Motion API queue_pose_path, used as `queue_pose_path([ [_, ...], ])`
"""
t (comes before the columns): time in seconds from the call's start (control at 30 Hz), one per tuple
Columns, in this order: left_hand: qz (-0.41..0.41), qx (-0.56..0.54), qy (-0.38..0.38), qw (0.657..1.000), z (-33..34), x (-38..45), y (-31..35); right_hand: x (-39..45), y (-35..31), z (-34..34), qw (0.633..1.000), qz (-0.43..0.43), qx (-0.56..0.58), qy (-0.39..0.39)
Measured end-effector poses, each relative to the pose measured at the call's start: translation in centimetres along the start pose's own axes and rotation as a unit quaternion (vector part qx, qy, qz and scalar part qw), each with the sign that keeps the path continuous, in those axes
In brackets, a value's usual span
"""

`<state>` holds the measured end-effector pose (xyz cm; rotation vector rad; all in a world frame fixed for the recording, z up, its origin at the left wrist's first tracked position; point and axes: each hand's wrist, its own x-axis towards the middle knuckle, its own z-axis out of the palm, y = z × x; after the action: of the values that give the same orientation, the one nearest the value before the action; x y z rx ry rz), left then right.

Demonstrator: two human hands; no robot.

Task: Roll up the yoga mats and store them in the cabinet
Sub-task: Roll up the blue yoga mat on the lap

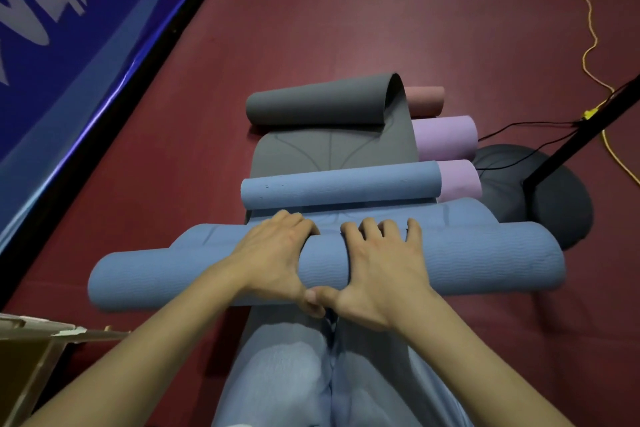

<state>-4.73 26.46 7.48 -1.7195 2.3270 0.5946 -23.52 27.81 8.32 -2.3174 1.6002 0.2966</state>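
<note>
A thick blue yoga mat roll (485, 260) lies crosswise on the red floor in front of my knees. My left hand (273, 260) and my right hand (381, 270) both wrap over its middle, fingers curled across the top and thumbs meeting underneath. The unrolled rest of this blue mat (450, 215) runs away from me and curls up at its far end (339, 189). Beyond lies a grey mat (332, 149), flat with its far end curled over (318, 102). Two purple rolled mats (446, 137) and a pink one (424, 100) lie at the right.
A blue banner wall (69, 55) runs along the left. A cardboard box (31, 350) stands at the lower left. A dark round cushion (554, 191), a black stand leg (581, 135) and a yellow cord (588, 55) are at the right. Red floor (346, 10) stretches ahead.
</note>
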Motion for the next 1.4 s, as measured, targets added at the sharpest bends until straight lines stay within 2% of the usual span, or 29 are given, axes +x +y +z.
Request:
queue_pose_path([
  [0.2,-0.003,0.015,0.012,1.000,-0.9,-0.4,0.3,-0.2,1.1,0.3,0.999,-0.033,0.018,0.019],
  [0.33,-0.007,0.011,0.036,0.999,0.3,-2.4,-0.1,0.7,1.9,0.0,0.996,-0.079,-0.041,-0.029],
  [0.47,-0.068,0.072,0.038,0.994,1.4,-2.9,0.9,1.4,1.8,0.2,0.994,-0.083,-0.071,-0.019],
  [0.63,-0.060,0.053,-0.015,0.997,-0.9,-0.8,-0.1,3.0,2.4,-1.6,0.995,-0.067,-0.016,-0.066],
  [0.73,-0.058,0.084,-0.042,0.994,-2.3,-0.2,0.2,2.8,2.1,-2.6,0.995,-0.065,-0.004,-0.077],
  [0.83,-0.030,0.126,-0.075,0.989,-2.8,-1.3,1.7,0.1,2.5,-2.6,0.993,-0.065,0.006,-0.101],
  [0.93,-0.018,0.106,-0.130,0.986,-1.6,-3.4,3.4,-3.0,3.1,-1.8,0.987,-0.074,0.018,-0.140],
  [1.0,-0.017,0.112,-0.126,0.986,-0.8,-4.3,4.0,-4.2,3.1,-0.7,0.991,-0.081,0.007,-0.107],
  [1.07,-0.020,0.107,-0.119,0.987,-0.8,-3.9,3.7,-4.8,2.8,0.5,0.996,-0.079,0.009,-0.038],
  [1.2,-0.037,0.009,-0.130,0.991,-1.3,-3.1,2.4,-5.4,1.9,2.3,0.993,-0.075,-0.022,0.087],
  [1.3,-0.036,-0.030,-0.110,0.993,-0.4,-3.3,2.0,-5.6,1.4,3.0,0.992,-0.067,-0.039,0.100],
  [1.4,-0.001,-0.048,-0.088,0.995,0.3,-3.3,1.1,-6.0,0.8,3.2,0.989,-0.053,-0.053,0.125],
])
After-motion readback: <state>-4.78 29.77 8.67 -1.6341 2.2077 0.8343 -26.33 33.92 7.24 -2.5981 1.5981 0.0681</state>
